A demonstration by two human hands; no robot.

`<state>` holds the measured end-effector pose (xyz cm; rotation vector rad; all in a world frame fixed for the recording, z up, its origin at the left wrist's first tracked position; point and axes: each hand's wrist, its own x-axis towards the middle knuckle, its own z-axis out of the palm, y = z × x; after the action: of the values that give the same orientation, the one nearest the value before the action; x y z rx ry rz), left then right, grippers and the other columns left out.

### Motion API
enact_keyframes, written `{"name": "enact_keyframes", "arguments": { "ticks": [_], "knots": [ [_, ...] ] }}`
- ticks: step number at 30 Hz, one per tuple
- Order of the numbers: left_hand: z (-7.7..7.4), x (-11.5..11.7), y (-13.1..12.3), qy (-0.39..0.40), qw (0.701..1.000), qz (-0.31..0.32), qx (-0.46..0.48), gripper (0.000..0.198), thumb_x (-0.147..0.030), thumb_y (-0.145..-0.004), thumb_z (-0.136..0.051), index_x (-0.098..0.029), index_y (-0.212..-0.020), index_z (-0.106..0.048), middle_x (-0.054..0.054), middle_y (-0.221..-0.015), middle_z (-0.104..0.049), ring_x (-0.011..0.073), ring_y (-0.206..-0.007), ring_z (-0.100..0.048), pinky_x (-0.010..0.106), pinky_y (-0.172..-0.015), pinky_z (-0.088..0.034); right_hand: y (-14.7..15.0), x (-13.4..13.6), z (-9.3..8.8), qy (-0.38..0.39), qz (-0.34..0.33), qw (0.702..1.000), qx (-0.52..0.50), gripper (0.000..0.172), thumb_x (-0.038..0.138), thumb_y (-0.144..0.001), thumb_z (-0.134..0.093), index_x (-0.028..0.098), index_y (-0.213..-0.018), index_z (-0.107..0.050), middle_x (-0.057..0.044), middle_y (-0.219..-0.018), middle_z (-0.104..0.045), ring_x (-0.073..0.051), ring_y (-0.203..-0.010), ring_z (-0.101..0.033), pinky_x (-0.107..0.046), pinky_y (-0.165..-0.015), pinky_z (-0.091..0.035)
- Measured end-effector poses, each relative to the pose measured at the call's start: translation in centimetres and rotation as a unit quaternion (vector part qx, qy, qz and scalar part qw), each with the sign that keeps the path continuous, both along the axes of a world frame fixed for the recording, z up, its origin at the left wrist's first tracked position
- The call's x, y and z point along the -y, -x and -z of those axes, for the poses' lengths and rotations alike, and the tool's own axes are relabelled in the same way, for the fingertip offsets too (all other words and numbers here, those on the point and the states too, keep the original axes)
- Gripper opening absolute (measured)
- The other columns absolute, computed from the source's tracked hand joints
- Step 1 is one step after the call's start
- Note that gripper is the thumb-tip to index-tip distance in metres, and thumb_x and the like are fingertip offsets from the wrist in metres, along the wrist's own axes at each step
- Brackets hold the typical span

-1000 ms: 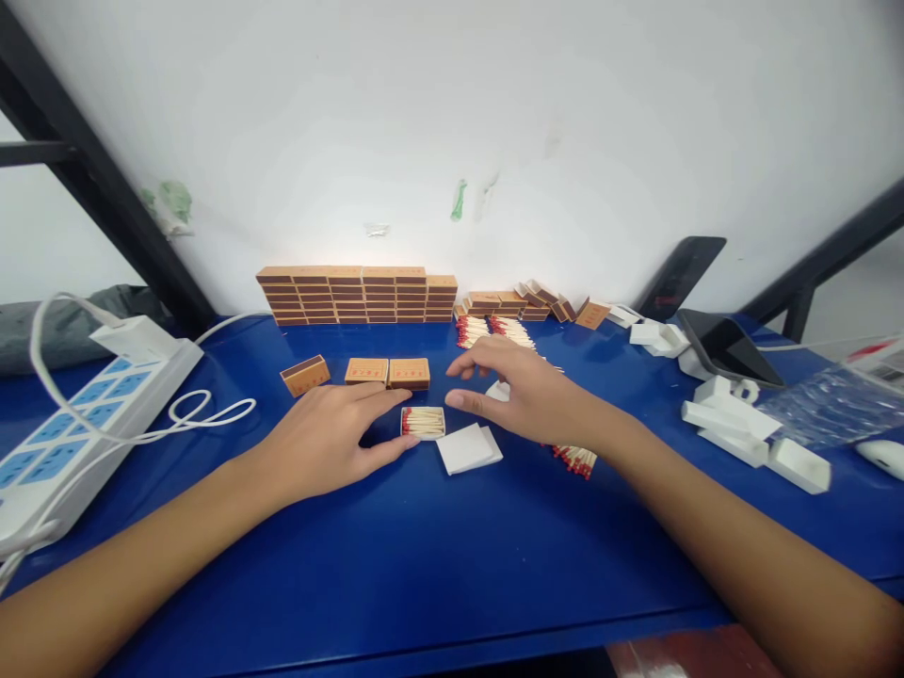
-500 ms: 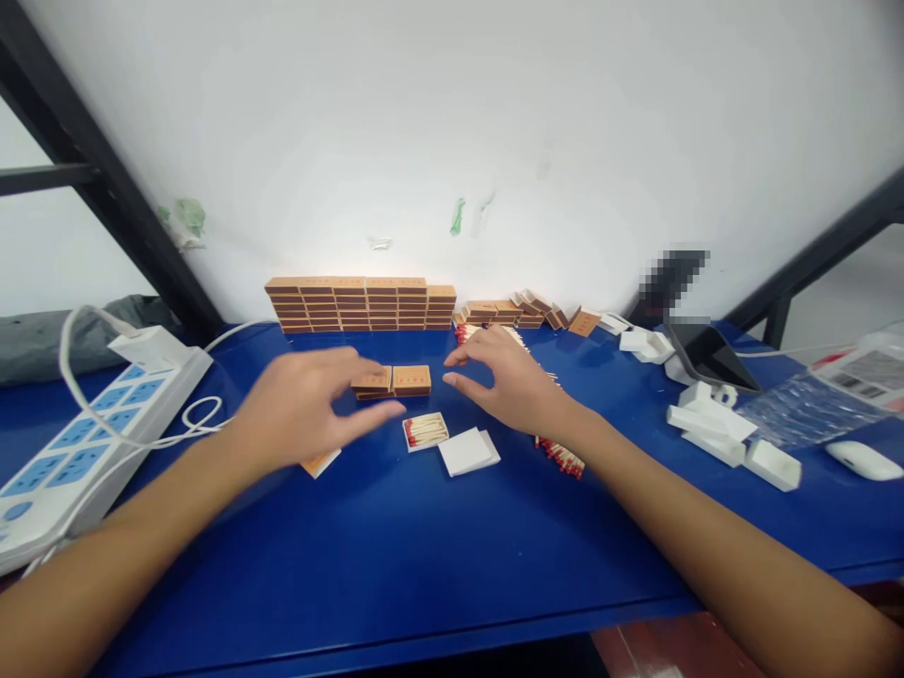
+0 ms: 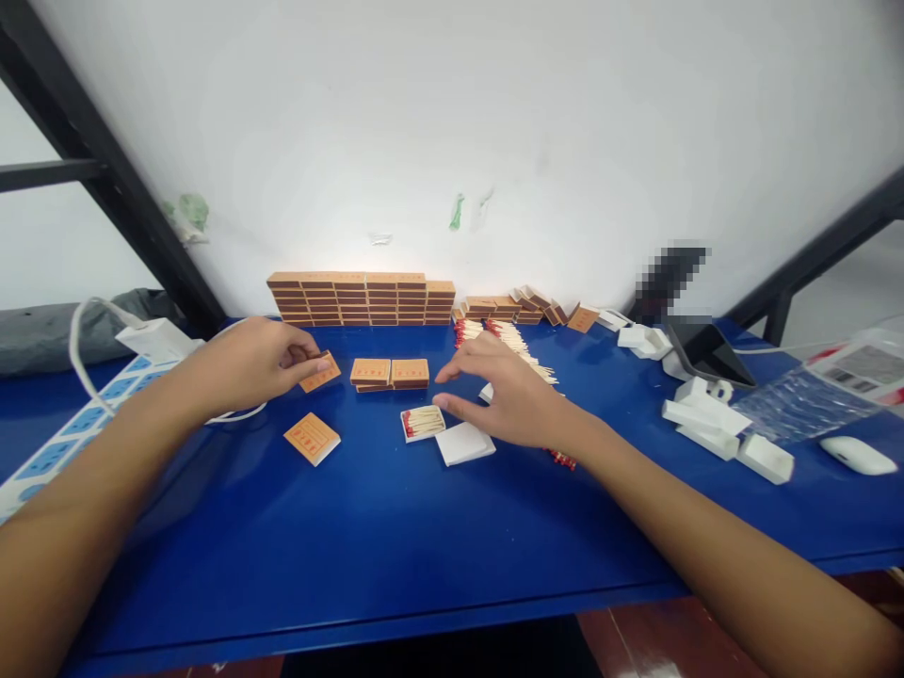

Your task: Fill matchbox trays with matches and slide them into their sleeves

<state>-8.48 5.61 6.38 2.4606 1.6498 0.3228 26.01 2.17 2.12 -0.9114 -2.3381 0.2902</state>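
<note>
My left hand [image 3: 279, 363] pinches an orange matchbox sleeve [image 3: 322, 374] by its edge, left of a small group of stacked matchboxes [image 3: 410, 373]. Another orange sleeve [image 3: 312, 438] lies on the blue table in front of that hand. Fingers apart and holding nothing, my right hand [image 3: 498, 391] hovers beside an inner tray [image 3: 423, 423] filled with red-tipped matches. A flat white piece [image 3: 464, 443], perhaps an overturned tray, lies against this tray. Loose matches [image 3: 512, 339] spread behind and under my right hand, which partly hides them.
A neat wall of matchboxes [image 3: 353, 301] stands along the back, with a looser pile [image 3: 540, 306] to its right. At far left lies a power strip [image 3: 67, 443] with white cables. White trays [image 3: 706, 424], a phone [image 3: 710, 356] and a white mouse [image 3: 858, 456] occupy the right.
My left hand has moved left and back from beside the stacked matchboxes and now grips a sleeve. The sleeve on the table is uncovered. My right hand has shifted slightly towards me, still open.
</note>
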Motion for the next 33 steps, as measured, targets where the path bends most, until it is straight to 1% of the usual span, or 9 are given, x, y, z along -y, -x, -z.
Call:
{"name": "enact_keyframes", "arguments": {
  "ticks": [2, 5, 9, 13, 16, 20, 22, 27, 33],
  "knots": [
    [-0.4, 0.3, -0.3, 0.005, 1.000, 0.002, 0.000, 0.051, -0.068, -0.094, -0.057, -0.023, -0.100, -0.081, 0.008, -0.087, -0.080, 0.0258, -0.076, -0.071, 0.036, -0.072, -0.052, 0.7, 0.7, 0.1, 0.029, -0.007, 0.999, 0.016, 0.027, 0.043, -0.093, -0.078, 0.023, -0.111, -0.073, -0.008, -0.106, -0.072, -0.028, -0.106, -0.061, -0.045, -0.096, -0.049],
    [-0.3, 0.9, -1.0, 0.036, 0.994, 0.032, 0.098, 0.050, -0.065, -0.101, -0.051, -0.022, -0.119, -0.071, 0.007, -0.094, -0.077, 0.0212, -0.074, -0.072, 0.033, -0.072, -0.057, 1.5, 1.3, 0.6, 0.066, 0.007, 0.997, 0.041, 0.044, 0.046, -0.087, -0.084, 0.021, -0.120, -0.071, -0.010, -0.113, -0.070, -0.030, -0.112, -0.060, -0.048, -0.100, -0.048],
    [0.2, 2.1, -2.6, 0.120, 0.972, 0.107, 0.172, 0.050, -0.060, -0.106, -0.049, -0.022, -0.134, -0.065, 0.005, -0.090, -0.072, 0.0174, -0.067, -0.068, 0.028, -0.062, -0.057, 1.9, 1.3, 0.8, 0.093, 0.013, 0.992, 0.080, 0.030, 0.035, -0.089, -0.081, 0.021, -0.113, -0.071, -0.009, -0.110, -0.070, -0.030, -0.111, -0.058, -0.047, -0.094, -0.048],
    [0.5, 3.7, -4.5, 0.144, 0.967, 0.174, 0.116, 0.042, -0.054, -0.106, -0.052, -0.025, -0.123, -0.075, 0.004, -0.085, -0.074, 0.0169, -0.066, -0.065, 0.025, -0.057, -0.050, 1.1, 1.0, 0.3, 0.108, 0.006, 0.988, 0.106, 0.021, 0.033, -0.090, -0.081, 0.022, -0.105, -0.071, -0.008, -0.105, -0.071, -0.029, -0.108, -0.059, -0.045, -0.091, -0.047],
    [0.9, 4.4, -5.4, 0.150, 0.969, 0.179, 0.075, 0.041, -0.054, -0.105, -0.053, -0.025, -0.118, -0.079, 0.003, -0.084, -0.074, 0.0150, -0.063, -0.063, 0.025, -0.056, -0.047, 0.2, 0.8, -0.2, 0.106, 0.007, 0.988, 0.111, 0.021, 0.036, -0.090, -0.082, 0.022, -0.102, -0.071, -0.007, -0.103, -0.073, -0.028, -0.105, -0.061, -0.044, -0.090, -0.047],
    [1.3, 4.4, -5.3, 0.107, 0.978, 0.176, 0.016, 0.055, -0.063, -0.081, -0.082, -0.027, -0.122, -0.080, 0.005, -0.105, -0.076, 0.0167, -0.071, -0.066, 0.027, -0.060, -0.050, -0.4, 0.7, -0.4, 0.103, 0.015, 0.989, 0.106, 0.023, 0.040, -0.091, -0.081, 0.022, -0.100, -0.071, -0.006, -0.100, -0.072, -0.027, -0.102, -0.063, -0.040, -0.084, -0.048],
    [1.3, 4.3, -5.1, 0.097, 0.979, 0.179, 0.004, 0.056, -0.060, -0.076, -0.087, -0.027, -0.120, -0.081, 0.005, -0.109, -0.076, 0.0175, -0.074, -0.068, 0.028, -0.062, -0.051, -0.4, 0.7, -0.3, 0.094, 0.006, 0.991, 0.094, 0.024, 0.040, -0.090, -0.082, 0.022, -0.101, -0.071, -0.006, -0.100, -0.071, -0.026, -0.101, -0.063, -0.039, -0.085, -0.048],
    [1.4, 4.0, -5.3, 0.070, 0.979, 0.191, 0.009, 0.032, -0.055, -0.086, -0.079, -0.025, -0.097, -0.082, 0.002, -0.088, -0.074, 0.0170, -0.070, -0.066, 0.028, -0.059, -0.046, 0.2, 1.5, -0.1, 0.065, -0.009, 0.995, 0.070, 0.024, 0.037, -0.088, -0.084, 0.022, -0.103, -0.071, -0.005, -0.097, -0.071, -0.025, -0.097, -0.062, -0.039, -0.084, -0.048],
    [1.8, 3.7, -5.6, 0.008, 0.981, 0.191, 0.042, 0.037, -0.058, -0.088, -0.078, -0.024, -0.102, -0.082, 0.000, -0.078, -0.072, 0.0146, -0.062, -0.062, 0.028, -0.057, -0.043, 0.5, 1.6, 0.0, 0.030, 0.017, 0.999, 0.034, 0.026, 0.035, -0.085, -0.086, 0.021, -0.099, -0.069, -0.005, -0.093, -0.070, -0.024, -0.090, -0.063, -0.036, -0.078, -0.048]
  ]
}}
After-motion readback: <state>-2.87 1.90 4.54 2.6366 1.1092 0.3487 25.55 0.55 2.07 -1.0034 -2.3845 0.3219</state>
